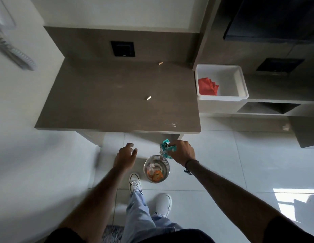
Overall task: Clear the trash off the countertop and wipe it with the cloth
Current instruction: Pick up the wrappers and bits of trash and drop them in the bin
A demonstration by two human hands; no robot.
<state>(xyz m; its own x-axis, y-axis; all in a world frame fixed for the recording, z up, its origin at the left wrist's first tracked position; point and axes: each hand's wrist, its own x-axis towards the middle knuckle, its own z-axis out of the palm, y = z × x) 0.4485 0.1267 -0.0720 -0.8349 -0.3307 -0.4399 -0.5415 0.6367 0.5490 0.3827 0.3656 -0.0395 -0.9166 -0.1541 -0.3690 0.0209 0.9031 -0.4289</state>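
Note:
My right hand (183,151) is closed around a crumpled teal and white wrapper (164,149), held just above the far rim of a small metal bin (166,163) on the floor. Orange and white scraps lie inside the bin. My left hand (125,155) hovers empty to the left of the bin, fingers apart. On the brown countertop (100,102) two small tan butts remain: one near the middle (148,98), one by the back wall (160,63). A clear bit of plastic (174,124) lies at the front right corner. A red cloth (208,86) sits in a white tub (240,81).
The white tub stands on a lower shelf right of the countertop. A black socket plate (122,48) is set in the backsplash. White wall bounds the left side. My feet in white shoes (135,183) stand on pale floor tiles just behind the bin.

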